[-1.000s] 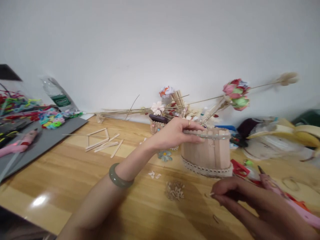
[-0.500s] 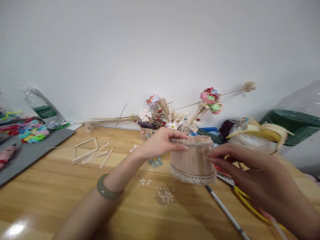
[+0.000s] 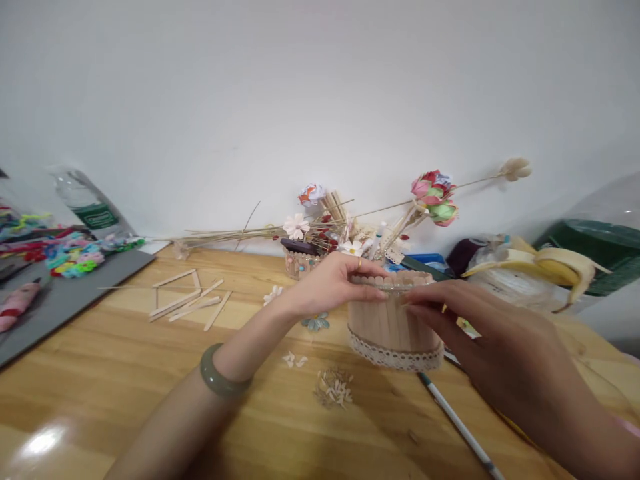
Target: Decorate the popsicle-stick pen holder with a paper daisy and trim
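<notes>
The left hand gripped a round, pale wooden-stick pot by its rim; the right hand seemingly pinched a tiny pale sliver at its wall; tan wooden tabletop lay open near-left.

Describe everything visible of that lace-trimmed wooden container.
The container looks built of pale, flat wooden sticks with rounded tops, side by side in a curved wall. A glossy band runs below the tops, and cream lace trim wraps the base. It is roughly upright; whether it rests on the table is unclear. The left hand grips its top edge; the right hand has fingertips at its upper front.
</notes>
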The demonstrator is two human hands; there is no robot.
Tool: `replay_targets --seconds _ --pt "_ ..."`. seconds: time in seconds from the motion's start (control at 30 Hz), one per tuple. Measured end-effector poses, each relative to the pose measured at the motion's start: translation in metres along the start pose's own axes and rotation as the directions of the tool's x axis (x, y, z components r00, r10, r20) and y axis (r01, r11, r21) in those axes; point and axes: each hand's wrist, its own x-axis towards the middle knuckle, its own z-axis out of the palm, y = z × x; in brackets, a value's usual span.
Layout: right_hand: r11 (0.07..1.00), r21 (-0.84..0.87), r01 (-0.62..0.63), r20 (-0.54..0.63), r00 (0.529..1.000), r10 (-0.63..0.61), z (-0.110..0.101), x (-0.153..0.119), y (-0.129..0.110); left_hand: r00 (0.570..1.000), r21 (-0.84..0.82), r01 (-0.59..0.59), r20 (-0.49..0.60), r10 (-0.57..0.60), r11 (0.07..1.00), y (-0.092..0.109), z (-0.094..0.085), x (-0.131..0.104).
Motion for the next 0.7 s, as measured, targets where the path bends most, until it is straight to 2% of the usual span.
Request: replay_targets --seconds 0.47,0.7 --pt "0.991 -0.129 0.023 -0.003 1.000 -0.024 0.008 -0.005 0.000 1.000 -0.060 -0.002 0.016 0.003 0.998 0.000 0.001 0.000" --pt "0.971 -0.239 0.023 -0.174 0.983 -0.066 0.007 -0.012 0.000 1.000 -0.042 0.012 0.010 -0.011 0.999 0.002 0.000 -0.001"
